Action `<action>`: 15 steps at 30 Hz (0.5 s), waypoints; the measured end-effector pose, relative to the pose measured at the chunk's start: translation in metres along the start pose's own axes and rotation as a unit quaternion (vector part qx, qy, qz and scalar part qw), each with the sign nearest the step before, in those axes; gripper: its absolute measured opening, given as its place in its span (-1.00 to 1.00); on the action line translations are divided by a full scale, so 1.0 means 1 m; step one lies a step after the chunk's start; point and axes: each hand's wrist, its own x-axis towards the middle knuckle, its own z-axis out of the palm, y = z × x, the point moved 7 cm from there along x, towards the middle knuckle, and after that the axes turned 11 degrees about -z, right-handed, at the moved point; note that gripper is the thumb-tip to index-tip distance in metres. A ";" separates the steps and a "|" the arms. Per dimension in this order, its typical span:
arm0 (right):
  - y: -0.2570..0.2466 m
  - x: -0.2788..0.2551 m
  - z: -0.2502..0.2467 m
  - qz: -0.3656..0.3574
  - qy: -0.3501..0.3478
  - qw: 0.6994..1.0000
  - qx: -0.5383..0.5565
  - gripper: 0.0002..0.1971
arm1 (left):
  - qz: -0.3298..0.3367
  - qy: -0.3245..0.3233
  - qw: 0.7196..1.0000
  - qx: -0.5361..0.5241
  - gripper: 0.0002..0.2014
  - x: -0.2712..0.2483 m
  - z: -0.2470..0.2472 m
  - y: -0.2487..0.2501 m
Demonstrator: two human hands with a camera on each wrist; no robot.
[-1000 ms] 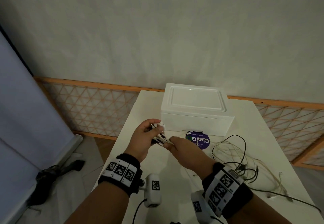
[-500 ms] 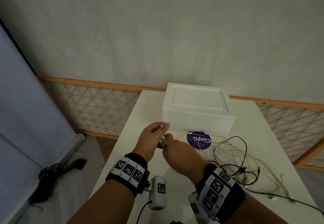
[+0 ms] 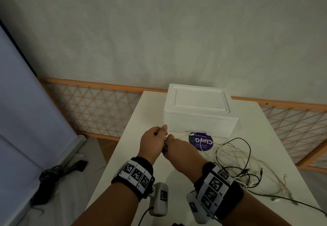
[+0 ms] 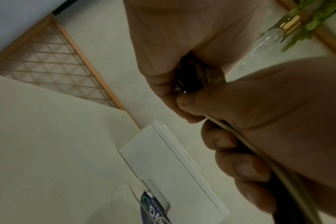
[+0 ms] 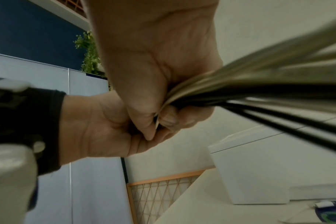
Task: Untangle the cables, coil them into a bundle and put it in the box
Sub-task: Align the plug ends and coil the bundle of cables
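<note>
Left hand [image 3: 153, 141]: gripping the gathered cable ends.
Right hand [image 3: 178, 148]: touching it, seemingly clenching the same cables [image 3: 235, 162].
Cables: trailing rightward, loose on the table [image 3: 134, 148].
Box [image 3: 198, 110]: sitting shut, just beyond both hands.

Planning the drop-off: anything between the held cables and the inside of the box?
Yes. The box has its lid closed. Both hands, left hand and right hand, grip the cables, so neither is free.
</note>
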 end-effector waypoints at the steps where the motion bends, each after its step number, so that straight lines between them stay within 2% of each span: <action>1: -0.001 0.000 -0.002 -0.002 -0.006 1.000 -0.009 -0.65 | -0.007 -0.011 1.000 -0.007 -0.64 -0.001 0.001 0.000; 4: -0.007 0.001 0.001 -0.038 -0.040 0.996 -0.068 -0.73 | -0.001 -0.032 0.999 0.017 -0.61 -0.001 0.004 0.002; 6: -0.009 0.003 0.009 -0.061 -0.077 0.989 -0.107 -0.78 | 0.022 -0.016 0.996 0.081 -0.64 0.001 0.004 0.004; 8: -0.009 0.006 0.016 -0.059 -0.089 0.990 -0.090 -0.79 | 0.035 0.000 0.994 0.102 -0.69 0.003 0.003 0.003; 10: -0.006 0.009 0.015 -0.039 -0.069 0.997 -0.008 -0.79 | 0.022 0.000 0.996 0.083 -0.69 0.006 0.002 -0.002; 12: 0.001 0.008 0.018 0.003 -0.064 0.986 0.155 -0.76 | 0.009 0.010 0.999 0.052 -0.67 0.011 -0.003 -0.005; 14: 0.011 0.000 0.024 0.073 -0.067 0.933 0.345 -0.77 | -0.006 0.030 0.999 0.016 -0.67 0.018 -0.012 -0.006; 15: 0.015 -0.004 0.026 0.099 -0.070 0.911 0.394 -0.77 | -0.011 0.038 0.999 -0.002 -0.67 0.021 -0.016 -0.006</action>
